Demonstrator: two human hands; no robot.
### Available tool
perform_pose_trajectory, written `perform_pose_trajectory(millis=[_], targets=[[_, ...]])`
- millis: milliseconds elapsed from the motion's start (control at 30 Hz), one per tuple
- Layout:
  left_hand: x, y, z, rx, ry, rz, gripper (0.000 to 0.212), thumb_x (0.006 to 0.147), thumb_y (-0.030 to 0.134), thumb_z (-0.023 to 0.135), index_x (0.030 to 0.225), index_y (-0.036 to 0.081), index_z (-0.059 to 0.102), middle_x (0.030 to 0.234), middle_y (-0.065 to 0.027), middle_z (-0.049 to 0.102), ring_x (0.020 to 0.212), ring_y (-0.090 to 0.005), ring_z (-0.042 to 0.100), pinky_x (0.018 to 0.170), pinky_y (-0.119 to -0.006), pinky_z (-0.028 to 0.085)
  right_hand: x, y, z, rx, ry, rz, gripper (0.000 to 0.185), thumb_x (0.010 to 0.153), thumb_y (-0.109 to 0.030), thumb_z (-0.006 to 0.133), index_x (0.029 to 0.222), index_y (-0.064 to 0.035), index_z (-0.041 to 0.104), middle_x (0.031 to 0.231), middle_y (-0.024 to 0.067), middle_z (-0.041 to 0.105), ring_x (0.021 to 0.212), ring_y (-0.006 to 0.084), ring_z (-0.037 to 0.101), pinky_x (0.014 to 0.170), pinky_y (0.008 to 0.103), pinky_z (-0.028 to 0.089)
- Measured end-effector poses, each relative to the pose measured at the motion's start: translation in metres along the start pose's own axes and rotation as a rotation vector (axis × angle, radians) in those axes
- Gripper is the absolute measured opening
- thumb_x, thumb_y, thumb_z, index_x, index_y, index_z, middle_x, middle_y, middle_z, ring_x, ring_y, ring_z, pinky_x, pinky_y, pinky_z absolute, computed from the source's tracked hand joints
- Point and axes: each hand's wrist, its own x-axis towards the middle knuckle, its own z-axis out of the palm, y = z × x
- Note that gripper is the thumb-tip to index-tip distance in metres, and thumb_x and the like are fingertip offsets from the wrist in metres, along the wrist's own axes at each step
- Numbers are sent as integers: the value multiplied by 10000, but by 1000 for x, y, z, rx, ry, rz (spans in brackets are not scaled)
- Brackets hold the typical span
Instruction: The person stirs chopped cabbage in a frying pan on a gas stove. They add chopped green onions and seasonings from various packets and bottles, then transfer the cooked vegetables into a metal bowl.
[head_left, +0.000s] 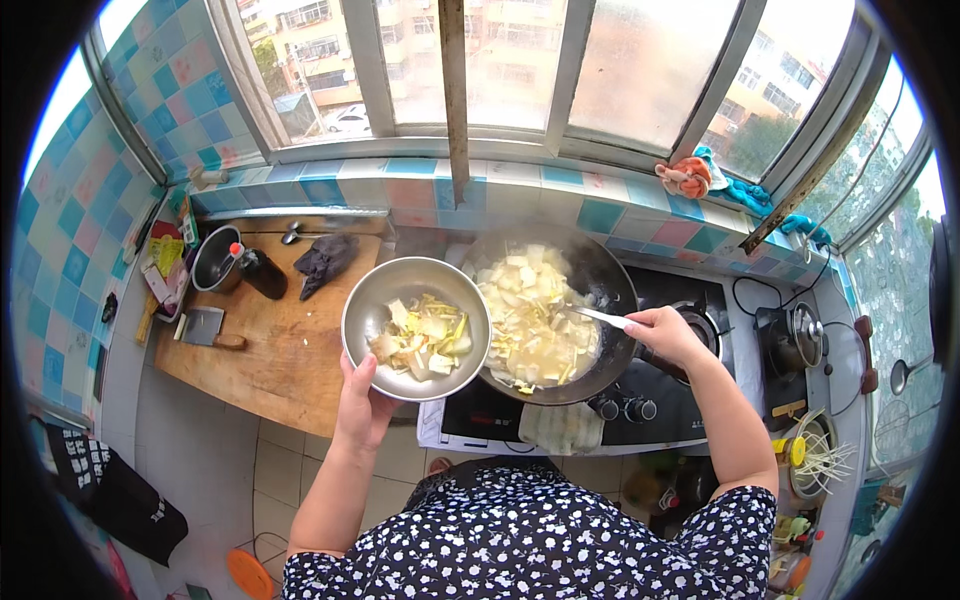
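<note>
My left hand (365, 401) grips the rim of a stainless steel bowl (367, 292), held up beside the wok over the right end of the cutting board. Pale cooked vegetable pieces (427, 337), with some yellow-green bits, lie in the bowl's bottom. In my right hand (664, 337) is the light handle of a utensil (600, 315), whose head is hidden in the food. A dark wok (619, 281) stands on the gas stove (495, 416). Chopped vegetables in pale broth (536, 322) fill much of it, and steam rises there.
On the wooden cutting board (285, 375) lie a cleaver (202, 328), a dark bottle with red cap (261, 274), a metal bowl (214, 259) and a dark cloth (326, 259). A towel (561, 429) hangs at the stove's front. A lidded pot (795, 337) stands right.
</note>
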Motion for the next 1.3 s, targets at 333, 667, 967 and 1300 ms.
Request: perform_pose_trajectory(millis=[333, 667, 967, 1300], targets=[[-9, -8, -8, -53, 14, -5, 660, 950, 342, 576, 1482, 90, 278, 1426, -153, 457, 1264, -308, 522, 1024, -488, 494, -16, 13, 27, 458, -54, 131, 317, 912, -146, 681, 1187, 10, 680, 728, -42, 574, 622, 33, 446, 544, 202, 342], [3, -19, 16, -17, -99, -67, 631, 963, 362, 566, 1465, 98, 288, 1411, -140, 464, 1260, -303, 524, 1005, -493, 508, -75, 13, -7, 535, 57, 67, 306, 932, -156, 665, 1198, -6, 679, 700, -68, 528, 604, 11, 415, 517, 184, 305], [32, -41, 70, 141, -35, -232, 520, 938, 393, 591, 1341, 183, 340, 1319, -104, 518, 1122, -263, 615, 788, -467, 612, -122, -51, -53, 442, 91, -77, 278, 953, -160, 639, 1189, -20, 688, 740, -72, 546, 634, 13, 430, 558, 174, 331], [47, -56, 93, 33, -240, -214, 532, 957, 340, 579, 1390, 142, 340, 1324, -120, 525, 1139, -277, 612, 809, -465, 611, -172, -91, -30, -690, 497, -468, 313, 861, -179, 701, 1165, -106, 696, 737, 69, 645, 658, 254, 623, 604, 368, 480]])
